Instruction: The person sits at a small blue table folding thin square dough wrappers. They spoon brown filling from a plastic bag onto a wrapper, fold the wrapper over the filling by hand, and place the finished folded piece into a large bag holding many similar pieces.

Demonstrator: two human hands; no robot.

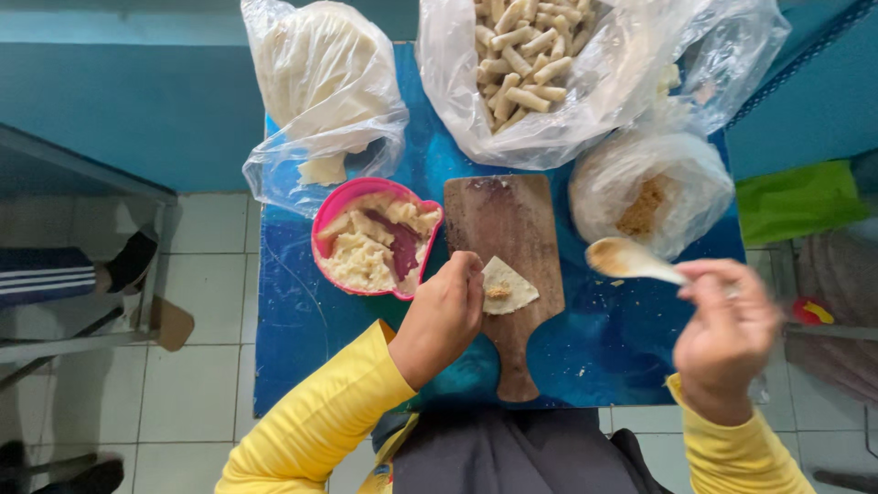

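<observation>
A small pale dough wrapper (514, 282) with a dab of brown filling lies on a wooden cutting board (505, 224) on a blue table (293, 311). My left hand (445, 311) rests at the wrapper's left edge, fingers touching it. My right hand (722, 325) is raised to the right of the board and holds a spoon (629, 260) smeared with filling; the spoon is blurred. Both arms wear yellow sleeves.
A pink bowl (330, 216) of dough pieces sits left of the board. Plastic bags hold rolled pastries (521, 59), white wrappers (315, 87) and brown filling (645, 206). Another person's foot (128, 265) shows at far left on the tiled floor.
</observation>
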